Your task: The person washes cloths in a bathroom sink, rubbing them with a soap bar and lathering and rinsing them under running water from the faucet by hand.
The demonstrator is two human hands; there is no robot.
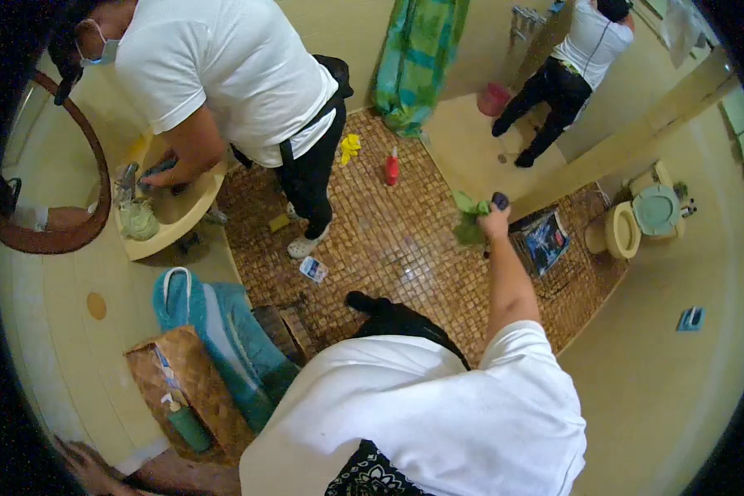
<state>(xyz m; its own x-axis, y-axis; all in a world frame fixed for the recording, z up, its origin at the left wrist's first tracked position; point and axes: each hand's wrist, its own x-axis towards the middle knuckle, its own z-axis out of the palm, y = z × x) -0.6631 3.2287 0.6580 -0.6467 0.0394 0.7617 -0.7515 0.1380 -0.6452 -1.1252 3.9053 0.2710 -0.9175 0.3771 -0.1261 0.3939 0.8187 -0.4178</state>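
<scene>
My right hand [493, 221] is stretched out over the tiled floor and closed around a green cloth [469, 217]. A small dark purple thing [500, 200] shows at the top of the same hand; its kind is unclear. Down at the lower left edge, my left hand [89, 469] lies against the pale wall with its fingers spread, dim and partly cut by the lens border. Close to that arm is a woven box [153, 380] with a green pump bottle [190, 427] on it.
A co-worker [223, 74] bends over the sink [198, 207]; another person [574, 62] stands in the shower area. On the brown tile floor are a red bottle [392, 167], a yellow cloth [350, 149] and a dark printed bag [546, 242]. A toilet [624, 231] stands at right.
</scene>
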